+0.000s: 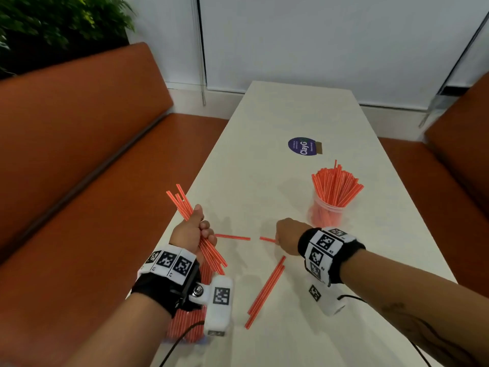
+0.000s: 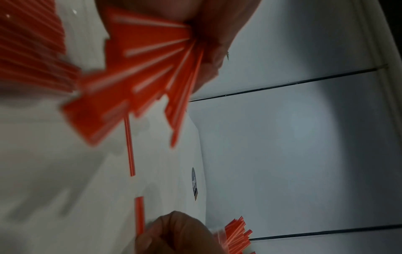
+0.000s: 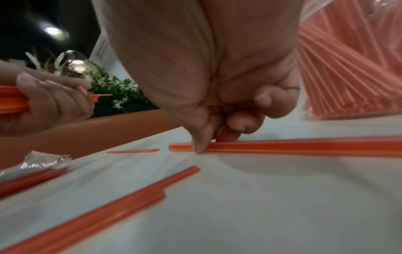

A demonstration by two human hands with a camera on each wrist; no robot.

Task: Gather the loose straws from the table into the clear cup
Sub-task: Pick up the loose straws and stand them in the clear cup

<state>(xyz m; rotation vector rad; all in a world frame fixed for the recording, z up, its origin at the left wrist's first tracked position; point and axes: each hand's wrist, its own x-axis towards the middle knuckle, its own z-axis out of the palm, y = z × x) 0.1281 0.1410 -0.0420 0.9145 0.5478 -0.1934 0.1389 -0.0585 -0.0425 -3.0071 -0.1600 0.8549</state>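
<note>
My left hand grips a bundle of orange straws at the table's left edge; the left wrist view shows the bundle fanning out of the fist. My right hand is down on the white table. Its thumb and a finger pinch the end of one flat-lying straw. Between the hands lies a single loose straw. Two or three more straws lie together nearer me. The clear cup, packed with upright straws, stands just beyond my right hand.
A plastic packet of straws lies under my left wrist at the table edge. A round blue sticker is stuck farther up the table. Orange benches flank both sides, and a plant stands at the back left.
</note>
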